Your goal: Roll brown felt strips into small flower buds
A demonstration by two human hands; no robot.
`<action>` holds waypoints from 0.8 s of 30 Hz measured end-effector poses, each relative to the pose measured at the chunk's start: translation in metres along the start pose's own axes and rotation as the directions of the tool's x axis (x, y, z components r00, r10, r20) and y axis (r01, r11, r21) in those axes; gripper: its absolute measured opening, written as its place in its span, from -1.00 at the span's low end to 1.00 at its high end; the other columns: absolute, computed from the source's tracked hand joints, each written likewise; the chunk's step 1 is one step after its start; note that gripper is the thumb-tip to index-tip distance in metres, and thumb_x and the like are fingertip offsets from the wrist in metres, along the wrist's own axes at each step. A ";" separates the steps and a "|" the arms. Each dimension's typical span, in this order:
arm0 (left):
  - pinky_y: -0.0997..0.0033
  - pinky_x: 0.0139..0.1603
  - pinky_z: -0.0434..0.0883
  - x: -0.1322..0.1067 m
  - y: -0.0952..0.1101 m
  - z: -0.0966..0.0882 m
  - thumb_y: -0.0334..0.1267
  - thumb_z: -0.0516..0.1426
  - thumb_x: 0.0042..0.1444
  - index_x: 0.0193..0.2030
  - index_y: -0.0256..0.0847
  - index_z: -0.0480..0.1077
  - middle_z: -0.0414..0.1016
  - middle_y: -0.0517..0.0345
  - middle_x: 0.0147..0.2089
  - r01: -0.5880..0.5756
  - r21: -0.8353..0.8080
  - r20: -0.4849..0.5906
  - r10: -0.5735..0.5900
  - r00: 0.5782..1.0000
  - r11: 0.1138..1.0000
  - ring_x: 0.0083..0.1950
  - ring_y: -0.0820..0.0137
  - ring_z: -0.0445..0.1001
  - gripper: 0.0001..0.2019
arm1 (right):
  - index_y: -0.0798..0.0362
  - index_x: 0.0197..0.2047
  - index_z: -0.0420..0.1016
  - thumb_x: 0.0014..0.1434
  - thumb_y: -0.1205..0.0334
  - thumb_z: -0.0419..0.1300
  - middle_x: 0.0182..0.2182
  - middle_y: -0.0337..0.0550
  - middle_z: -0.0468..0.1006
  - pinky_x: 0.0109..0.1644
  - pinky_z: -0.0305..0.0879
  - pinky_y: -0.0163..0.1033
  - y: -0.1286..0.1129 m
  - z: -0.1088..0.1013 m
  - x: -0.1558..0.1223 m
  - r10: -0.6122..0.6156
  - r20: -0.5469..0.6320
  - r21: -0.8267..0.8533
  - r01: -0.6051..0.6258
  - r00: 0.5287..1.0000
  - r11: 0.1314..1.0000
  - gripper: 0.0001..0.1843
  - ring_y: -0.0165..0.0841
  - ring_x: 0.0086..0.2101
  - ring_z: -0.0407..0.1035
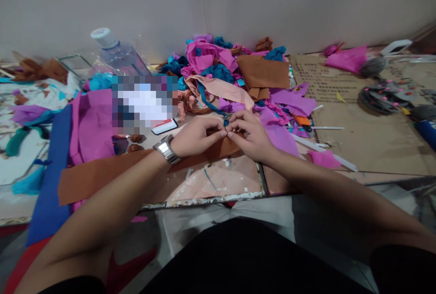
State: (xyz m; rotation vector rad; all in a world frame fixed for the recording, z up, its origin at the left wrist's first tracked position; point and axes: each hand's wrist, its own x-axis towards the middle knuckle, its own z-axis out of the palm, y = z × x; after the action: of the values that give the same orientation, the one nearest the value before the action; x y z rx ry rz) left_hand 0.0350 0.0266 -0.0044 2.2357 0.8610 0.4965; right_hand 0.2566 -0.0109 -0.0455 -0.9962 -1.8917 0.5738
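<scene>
The table is overlaid along its near side by a brown strip. The strip's left part is laid across pink and blue material, and its right part passes beneath both hands. Low weight, limpness and easy creasing are to be expected; if paper, tearing is possible. It is best taken flat by the long edges or free left end. The thumbs and forefingers of the left hand and right hand are brought nearly tip to tip; whether anything is pinched cannot be told.

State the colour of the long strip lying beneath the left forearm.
The long strip is brown, best seen in the head view.
</scene>
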 end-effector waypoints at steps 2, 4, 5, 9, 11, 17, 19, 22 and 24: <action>0.41 -0.25 0.26 0.000 0.001 0.000 -0.06 0.13 0.38 -0.23 -0.25 0.55 0.49 0.18 -0.37 0.004 0.029 -0.007 -0.004 1.000 1.000 -0.34 0.41 0.37 -0.68 | -0.01 -0.23 0.58 0.30 0.32 0.27 -0.08 -0.10 0.46 -0.01 0.40 -0.12 0.000 0.000 0.000 0.014 -0.003 0.018 -0.014 1.000 1.000 -0.93 -0.26 -0.06 0.42; 0.42 -0.25 0.26 -0.001 0.002 0.001 -0.07 0.13 0.38 -0.21 -0.25 0.56 0.51 0.18 -0.36 0.003 0.052 -0.013 -0.002 1.000 0.999 -0.34 0.42 0.38 -0.70 | 0.00 -0.23 0.58 0.30 0.32 0.27 -0.08 -0.10 0.46 0.01 0.39 -0.10 0.000 0.000 0.000 0.029 0.010 0.031 -0.029 1.000 0.999 -0.94 -0.25 -0.05 0.42; 0.42 -0.25 0.26 -0.001 0.002 0.001 -0.08 0.13 0.38 -0.20 -0.24 0.57 0.53 0.18 -0.36 -0.001 0.061 -0.016 0.002 1.000 0.998 -0.35 0.42 0.39 -0.71 | 0.00 -0.24 0.57 0.30 0.32 0.26 -0.08 -0.09 0.46 0.02 0.39 -0.10 0.000 0.000 0.000 0.040 0.021 0.040 -0.040 0.999 0.998 -0.94 -0.25 -0.04 0.41; 0.42 -0.24 0.27 -0.002 0.003 0.003 -0.08 0.15 0.39 -0.18 -0.22 0.59 0.58 0.18 -0.34 -0.026 0.101 -0.037 0.030 0.999 0.995 -0.34 0.42 0.43 -0.72 | 0.00 -0.25 0.53 0.33 0.29 0.23 -0.05 -0.09 0.46 0.02 0.38 -0.10 0.002 0.002 -0.002 0.082 0.061 0.085 -0.087 0.995 0.993 -0.92 -0.24 -0.02 0.42; 0.41 -0.24 0.27 -0.002 0.003 0.004 -0.07 0.15 0.39 -0.18 -0.21 0.60 0.60 0.17 -0.32 -0.044 0.132 -0.054 0.052 0.997 0.990 -0.34 0.42 0.45 -0.72 | 0.01 -0.25 0.51 0.33 0.29 0.21 -0.05 -0.09 0.46 0.05 0.36 -0.08 0.003 0.003 -0.002 0.082 0.069 0.102 -0.089 0.994 0.991 -0.91 -0.24 -0.02 0.42; 0.38 -0.21 0.30 -0.003 0.004 0.006 -0.07 0.15 0.40 -0.15 -0.19 0.61 0.64 0.13 -0.28 -0.089 0.223 -0.094 0.112 0.989 0.971 -0.29 0.37 0.51 -0.72 | 0.03 -0.26 0.48 0.34 0.31 0.17 -0.09 -0.09 0.48 0.13 0.31 -0.06 0.004 0.005 0.000 0.089 0.078 0.143 -0.100 0.993 0.985 -0.89 -0.25 -0.03 0.42; 0.37 -0.16 0.33 -0.003 0.004 0.005 -0.10 0.14 0.40 -0.13 -0.20 0.60 0.66 0.11 -0.23 -0.075 0.195 -0.098 0.095 0.991 0.978 -0.25 0.36 0.54 -0.74 | 0.03 -0.26 0.49 0.33 0.29 0.19 -0.11 -0.10 0.48 0.10 0.32 -0.06 0.004 0.004 0.001 0.116 0.074 0.155 -0.126 0.991 0.980 -0.90 -0.26 -0.05 0.43; 0.37 -0.12 0.37 -0.002 0.003 0.003 -0.14 0.14 0.38 -0.14 -0.22 0.59 0.67 0.10 -0.19 -0.041 0.126 -0.089 0.053 0.995 0.991 -0.21 0.35 0.56 -0.76 | 0.02 -0.25 0.54 0.31 0.25 0.24 -0.13 -0.11 0.49 0.03 0.35 -0.10 0.002 0.003 0.001 0.161 0.053 0.175 -0.168 0.986 0.970 -0.92 -0.28 -0.11 0.43; 0.37 -0.13 0.37 -0.002 0.003 0.003 -0.14 0.15 0.36 -0.16 -0.23 0.59 0.66 0.11 -0.21 -0.027 0.114 -0.084 0.037 0.996 0.993 -0.22 0.35 0.56 -0.76 | 0.01 -0.24 0.56 0.30 0.22 0.28 -0.12 -0.12 0.49 -0.02 0.36 -0.13 0.002 0.003 0.000 0.180 0.049 0.181 -0.186 0.982 0.966 -0.93 -0.29 -0.12 0.43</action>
State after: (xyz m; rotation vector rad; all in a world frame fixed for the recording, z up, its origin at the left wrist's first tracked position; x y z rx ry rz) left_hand 0.0360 0.0225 -0.0045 2.3481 0.9190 0.5762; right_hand 0.2550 -0.0095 -0.0481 -1.0503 -1.7482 0.8629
